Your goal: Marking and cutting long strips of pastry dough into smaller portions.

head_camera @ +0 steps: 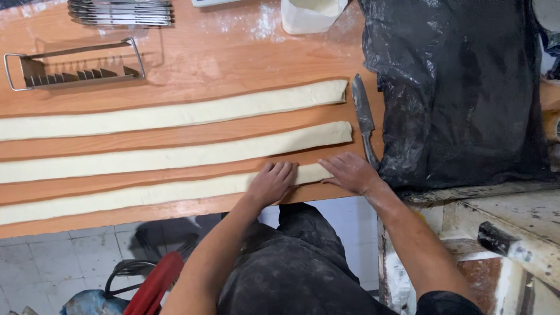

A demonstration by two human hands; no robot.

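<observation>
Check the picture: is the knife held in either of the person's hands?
No, the knife lies on the table while both hands press the nearest dough strip.

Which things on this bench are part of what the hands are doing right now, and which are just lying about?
In use:
- left hand and right hand, both flat on the nearest dough strip

Lying about:
- middle dough strip and far dough strip
- knife
- black plastic sheet
- metal frame cutter
- stacked metal racks
- white tub

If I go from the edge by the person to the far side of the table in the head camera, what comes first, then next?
Nearest dough strip under the left hand and right hand → middle dough strip → far dough strip → metal cutter frame → stacked metal tools.
</observation>
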